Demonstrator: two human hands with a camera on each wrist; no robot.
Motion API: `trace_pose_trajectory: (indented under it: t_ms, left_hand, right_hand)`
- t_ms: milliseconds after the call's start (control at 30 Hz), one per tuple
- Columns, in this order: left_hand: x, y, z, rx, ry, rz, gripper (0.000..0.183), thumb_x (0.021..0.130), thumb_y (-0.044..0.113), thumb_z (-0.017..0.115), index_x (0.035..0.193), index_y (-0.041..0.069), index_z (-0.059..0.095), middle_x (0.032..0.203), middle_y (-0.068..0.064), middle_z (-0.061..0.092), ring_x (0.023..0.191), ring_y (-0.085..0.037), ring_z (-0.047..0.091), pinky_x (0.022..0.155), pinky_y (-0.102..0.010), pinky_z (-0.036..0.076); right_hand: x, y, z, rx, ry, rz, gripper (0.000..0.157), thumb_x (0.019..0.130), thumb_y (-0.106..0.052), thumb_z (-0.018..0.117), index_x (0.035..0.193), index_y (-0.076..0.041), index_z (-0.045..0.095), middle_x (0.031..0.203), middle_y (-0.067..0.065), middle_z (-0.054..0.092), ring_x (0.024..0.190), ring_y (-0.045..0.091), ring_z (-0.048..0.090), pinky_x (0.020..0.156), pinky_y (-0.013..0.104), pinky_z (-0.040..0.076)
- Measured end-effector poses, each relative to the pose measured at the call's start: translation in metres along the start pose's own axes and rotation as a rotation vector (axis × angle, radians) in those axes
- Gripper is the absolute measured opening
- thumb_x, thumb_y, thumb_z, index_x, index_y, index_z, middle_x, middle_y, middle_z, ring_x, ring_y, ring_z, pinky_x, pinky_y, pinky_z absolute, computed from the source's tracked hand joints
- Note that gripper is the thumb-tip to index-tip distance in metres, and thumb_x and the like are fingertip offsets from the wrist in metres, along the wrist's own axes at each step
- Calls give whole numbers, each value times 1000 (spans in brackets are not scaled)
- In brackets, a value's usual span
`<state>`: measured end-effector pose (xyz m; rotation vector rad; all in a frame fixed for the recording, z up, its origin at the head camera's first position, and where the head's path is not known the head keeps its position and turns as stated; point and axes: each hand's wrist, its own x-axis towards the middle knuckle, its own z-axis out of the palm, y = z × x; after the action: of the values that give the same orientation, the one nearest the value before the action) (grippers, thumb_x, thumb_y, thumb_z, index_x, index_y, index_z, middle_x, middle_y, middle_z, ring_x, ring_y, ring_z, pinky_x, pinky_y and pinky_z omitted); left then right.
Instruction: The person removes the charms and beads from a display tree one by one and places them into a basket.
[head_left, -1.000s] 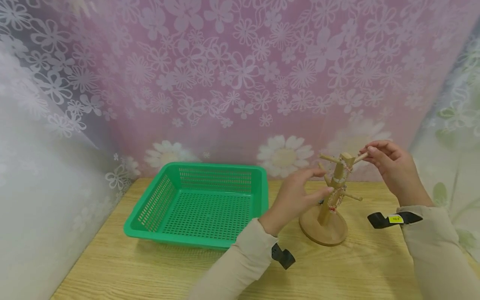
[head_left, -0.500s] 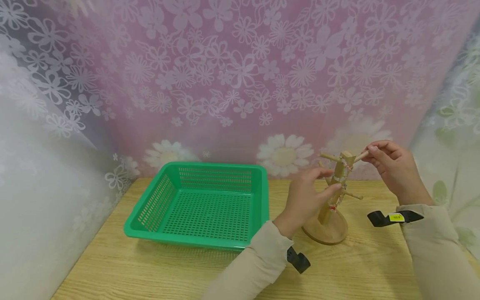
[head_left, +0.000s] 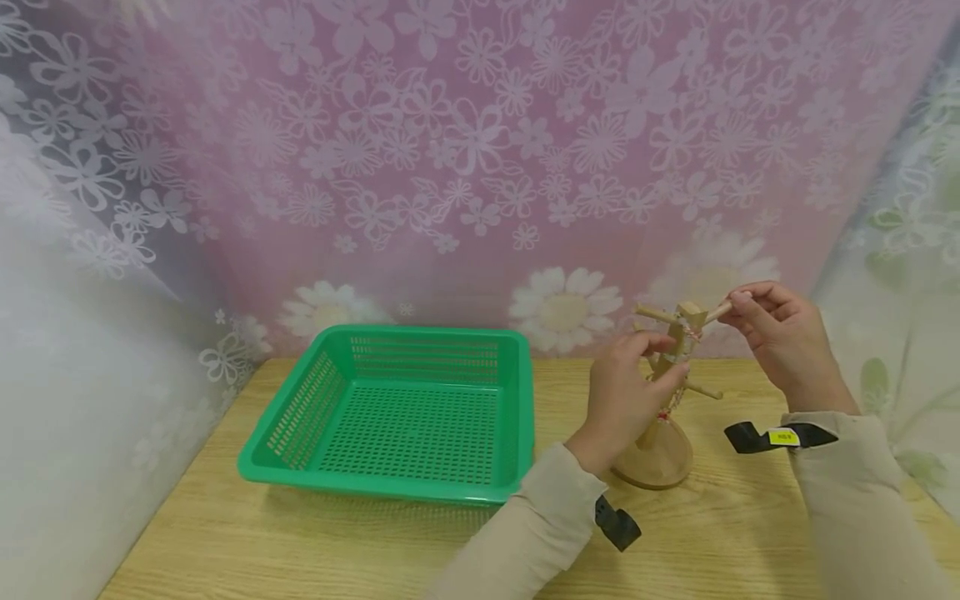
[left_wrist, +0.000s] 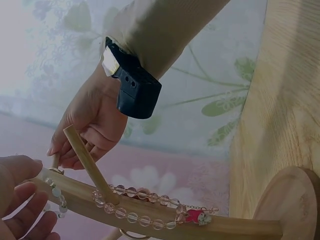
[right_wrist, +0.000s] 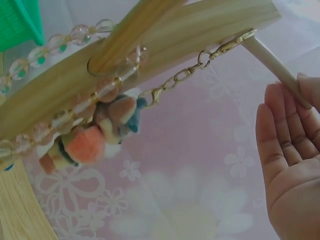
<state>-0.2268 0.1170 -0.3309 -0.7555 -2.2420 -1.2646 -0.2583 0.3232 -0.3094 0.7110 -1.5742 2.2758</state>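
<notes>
A wooden peg stand (head_left: 667,450) stands upright on its round base, with beaded bracelets hung on its pegs. My right hand (head_left: 795,342) pinches the tip of the upper right peg (right_wrist: 277,65). A gold chain (right_wrist: 182,77) loops over that peg near the post. My left hand (head_left: 626,392) is at the post, thumb and forefinger apart. In the left wrist view its fingertips are close to a pale bead bracelet (left_wrist: 56,192); whether they touch is unclear. A pink bead bracelet (left_wrist: 145,220) with a small pink charm hangs lower. A small animal figure (right_wrist: 82,145) hangs beside clear beads.
A green plastic basket (head_left: 375,490) sits left of the stand on the wood-grain table (head_left: 300,550). A flowered pink curtain (head_left: 450,208) rises behind the table. A black camera (head_left: 618,523) is strapped to the left wrist, another to the right.
My left hand has moved right, closer to the stand's post, and now covers more of it. My right hand keeps its hold on the peg. The view has shifted slightly.
</notes>
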Motion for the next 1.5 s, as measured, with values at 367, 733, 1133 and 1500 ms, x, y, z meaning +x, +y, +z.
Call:
trace_pose_trajectory:
  t_ms: [367, 733, 1133, 1500]
  left_hand:
    - [3, 0, 7, 19, 30, 20, 17, 86, 25, 71, 99, 16, 69, 96, 8, 69, 84, -5, 60, 72, 1, 29]
    - [3, -1, 6, 6, 54, 52, 12, 91, 25, 64, 97, 18, 71, 95, 9, 69, 84, -1, 57, 72, -3, 32]
    - [5, 3, -4, -66, 94, 64, 14, 95, 22, 57, 100, 13, 68, 101, 5, 69, 88, -6, 62, 76, -7, 42]
    - [6, 13, -16, -59, 124, 98, 16, 96, 24, 57, 101, 13, 67, 98, 5, 69, 87, -3, 60, 77, -6, 42]
  right_hand:
    - [0, 4, 2, 147, 10, -53, 22, 94, 13, 41, 95, 8, 62, 89, 11, 67, 82, 19, 66, 77, 25, 55]
    - [-3, 4, 6, 146, 61, 1, 20, 94, 10, 45, 95, 5, 64, 90, 9, 66, 82, 17, 66, 78, 24, 55]
    - [-3, 4, 8, 136, 97, 44, 17, 93, 8, 48, 92, 3, 64, 88, 7, 66, 81, 16, 66, 77, 23, 55]
    - [-3, 1, 8, 111, 85, 58, 17, 93, 8, 48, 92, 3, 64, 87, 7, 66, 81, 15, 66, 78, 23, 54]
